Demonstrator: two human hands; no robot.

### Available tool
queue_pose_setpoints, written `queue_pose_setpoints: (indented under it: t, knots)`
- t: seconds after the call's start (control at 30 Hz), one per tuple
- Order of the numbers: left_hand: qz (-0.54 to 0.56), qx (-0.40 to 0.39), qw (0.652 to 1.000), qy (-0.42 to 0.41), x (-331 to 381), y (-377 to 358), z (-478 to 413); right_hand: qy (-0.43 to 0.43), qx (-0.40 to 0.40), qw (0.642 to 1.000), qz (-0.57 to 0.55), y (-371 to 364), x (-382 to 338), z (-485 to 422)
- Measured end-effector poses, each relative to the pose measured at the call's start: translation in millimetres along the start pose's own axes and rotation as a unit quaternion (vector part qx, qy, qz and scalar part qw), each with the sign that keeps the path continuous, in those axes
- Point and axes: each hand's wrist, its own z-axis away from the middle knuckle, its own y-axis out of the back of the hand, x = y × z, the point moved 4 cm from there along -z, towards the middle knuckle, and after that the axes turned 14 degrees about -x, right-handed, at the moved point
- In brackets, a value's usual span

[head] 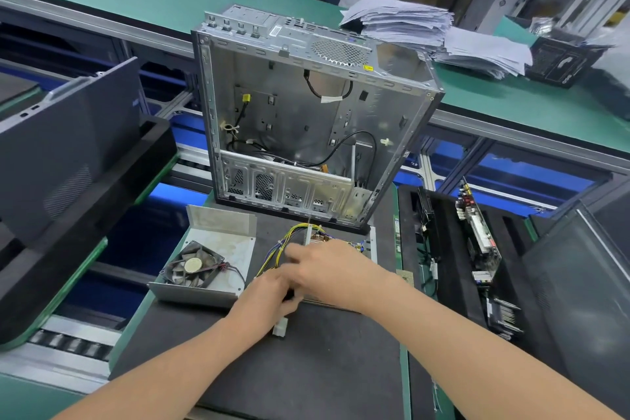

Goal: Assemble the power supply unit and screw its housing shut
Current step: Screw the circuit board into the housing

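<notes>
The open power supply base (374,244) lies near the far edge of the black mat (306,368), just before the upright computer case (306,106). The left hand (266,297) grips its wires (283,245) above a white plug (280,327). The right hand (330,271) covers the base, blurred; I cannot tell its grip. The fan cover (221,242) lies at the mat's left edge.

We look through one head-worn wide-angle camera, facing forward and down. It sits close above the near edge of the black mat (306,368); the far edge, bearing the computer case (300,106), lies mid-frame.
</notes>
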Motion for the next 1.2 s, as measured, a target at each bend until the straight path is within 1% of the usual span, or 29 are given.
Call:
queue_pose_setpoints:
  t: [0.03, 0.1, 0.23, 0.37, 0.43, 0.57, 0.63, 0.7, 0.73, 0.83, 0.9, 0.93, 1.0, 1.07, 1.2]
  knots:
    - [0.007, -0.002, 1.0, 0.004, 0, 0, -1, 0.038, -0.013, 0.999, 0.033, -1, -2, 3]
    - [0.002, -0.005, 1.0, 0.001, 0, -1, -1, 0.072, -0.039, 0.996, 0.047, -3, -2, 6]
    - [-0.006, 0.0, 1.0, -0.007, 0, -2, -2, 0.055, -0.056, 0.997, 0.014, -2, 2, 5]
    - [-0.015, 0.002, 1.0, -0.01, 1, 0, 0, -0.005, -0.056, 0.998, -0.041, 0, 4, 2]
    - [-0.014, 0.006, 1.0, -0.012, 0, 0, 1, -0.056, -0.043, 0.994, -0.083, -1, 6, -1]
    - [-0.006, 0.005, 1.0, -0.028, 1, 0, 2, -0.191, -0.019, 0.962, -0.192, -9, 11, -8]
    - [-0.004, 0.002, 1.0, -0.022, 0, 0, 1, -0.222, -0.018, 0.954, -0.199, -13, 13, -11]
    - [-0.001, 0.0, 1.0, -0.017, 0, 0, 1, -0.209, -0.02, 0.962, -0.172, -12, 13, -12]
    - [-0.006, -0.003, 1.0, -0.016, 0, 0, 1, -0.184, -0.022, 0.971, -0.15, -10, 12, -12]
    - [-0.001, -0.001, 1.0, -0.003, 1, 0, 0, -0.046, -0.03, 0.998, -0.042, -1, 5, -6]
    - [-0.006, -0.004, 1.0, 0.015, 2, 1, 0, 0.033, -0.044, 0.998, 0.022, 0, 0, -1]
    - [-0.02, -0.012, 1.0, 0.018, 2, 0, -1, 0.056, -0.052, 0.996, 0.041, 0, -2, 0]
    - [-0.032, -0.022, 0.999, 0.021, 3, -1, -2, 0.074, -0.064, 0.994, 0.051, -1, -6, 1]
    - [-0.028, -0.018, 0.999, 0.02, 2, -1, -2, 0.069, -0.071, 0.995, 0.03, 0, -5, 0]
    - [-0.012, -0.002, 1.0, 0.003, 0, -1, -3, 0.004, -0.061, 0.998, -0.034, 1, 3, -2]
